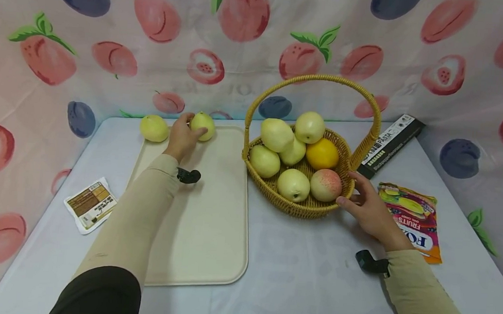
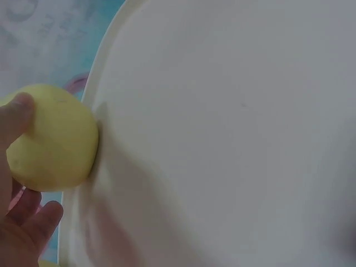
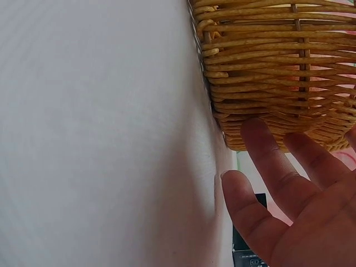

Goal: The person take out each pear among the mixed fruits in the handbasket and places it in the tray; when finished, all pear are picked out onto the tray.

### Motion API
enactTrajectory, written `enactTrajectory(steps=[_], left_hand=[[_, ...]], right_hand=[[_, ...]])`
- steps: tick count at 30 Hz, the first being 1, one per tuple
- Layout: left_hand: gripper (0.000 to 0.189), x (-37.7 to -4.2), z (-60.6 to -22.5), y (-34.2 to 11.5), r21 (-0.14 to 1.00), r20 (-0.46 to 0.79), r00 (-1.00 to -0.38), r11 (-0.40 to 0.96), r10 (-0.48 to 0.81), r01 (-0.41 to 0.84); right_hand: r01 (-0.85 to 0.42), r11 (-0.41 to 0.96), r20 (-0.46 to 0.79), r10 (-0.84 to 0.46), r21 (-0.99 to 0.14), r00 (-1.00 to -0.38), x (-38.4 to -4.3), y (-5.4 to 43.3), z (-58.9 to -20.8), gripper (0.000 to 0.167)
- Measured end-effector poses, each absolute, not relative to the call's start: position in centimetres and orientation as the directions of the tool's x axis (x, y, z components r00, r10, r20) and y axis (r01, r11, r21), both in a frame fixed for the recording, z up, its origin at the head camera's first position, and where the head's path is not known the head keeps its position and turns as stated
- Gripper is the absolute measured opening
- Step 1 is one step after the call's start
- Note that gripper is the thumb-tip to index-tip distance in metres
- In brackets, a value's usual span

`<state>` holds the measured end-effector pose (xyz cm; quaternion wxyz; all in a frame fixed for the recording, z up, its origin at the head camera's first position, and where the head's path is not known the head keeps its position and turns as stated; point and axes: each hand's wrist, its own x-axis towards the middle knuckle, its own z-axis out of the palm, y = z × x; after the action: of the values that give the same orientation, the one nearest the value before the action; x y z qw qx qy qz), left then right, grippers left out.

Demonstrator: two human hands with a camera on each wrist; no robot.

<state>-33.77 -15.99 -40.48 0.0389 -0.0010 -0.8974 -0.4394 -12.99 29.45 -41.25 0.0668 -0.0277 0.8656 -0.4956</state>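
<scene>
At the back of the tray, my left hand (image 1: 184,140) holds a yellow-green pear (image 1: 203,126) between thumb and fingers. In the left wrist view that pear (image 2: 53,136) overlaps the edge of the cream tray (image 1: 212,212). Another yellow-green pear (image 1: 154,129) sits just left of the hand, at the tray's back left corner. My right hand (image 1: 372,211) holds the right rim of the wicker basket (image 1: 289,207), thumb and index fingertips at the rim. In the right wrist view, other fingers (image 3: 272,161) rest along its woven side (image 3: 261,83). The basket contains several pale fruits, an orange (image 1: 322,154) and a peach (image 1: 326,185).
A black pasta box (image 1: 390,145) lies behind the basket on the right. Beside my right hand is a colourful candy bag (image 1: 412,207). A small white-and-brown packet (image 1: 91,205) lies left of the tray. The basket's tall handle (image 1: 316,77) arches above the fruit. A fruit-print cloth (image 1: 241,54) hangs behind.
</scene>
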Motion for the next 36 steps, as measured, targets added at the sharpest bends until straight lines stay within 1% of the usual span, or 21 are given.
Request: enactTrajectory(steps=[8,16,22,27,30,36], left_hand=[[0.066,-33.5,-40.3,-16.3,0.774,0.064,-0.997,0.633,-0.046,0.021],[0.068,-32.4,-39.5,-16.9,0.764,0.137,-0.991,0.637,-0.006,0.102],[0.071,-31.2,-38.5,-17.2,0.766,0.138,-0.99,0.631,0.025,0.123],[0.073,-29.9,-37.9,-17.1,0.776,0.149,-0.986,0.61,0.071,0.161],[0.073,-29.0,-37.5,-16.8,0.778,0.176,-0.98,0.596,0.095,0.197],[0.069,-26.9,-36.4,-15.8,0.82,0.223,-0.969,0.516,0.108,0.247]], right_hand=[[0.013,0.507,-0.089,-0.126,-0.862,-0.988,-13.0,29.3,-41.2,0.08],[0.026,0.512,-0.102,-0.121,-0.858,-0.987,-12.9,29.3,-41.3,0.081],[0.021,0.521,-0.097,-0.119,-0.854,-0.988,-13.0,29.5,-41.4,0.081],[0.027,0.531,-0.101,-0.111,-0.847,-0.989,-12.9,29.5,-41.3,0.082],[0.03,0.534,-0.103,-0.107,-0.845,-0.989,-13.0,29.5,-41.3,0.083],[0.034,0.54,-0.113,-0.115,-0.841,-0.987,-13.2,29.5,-41.2,0.083]])
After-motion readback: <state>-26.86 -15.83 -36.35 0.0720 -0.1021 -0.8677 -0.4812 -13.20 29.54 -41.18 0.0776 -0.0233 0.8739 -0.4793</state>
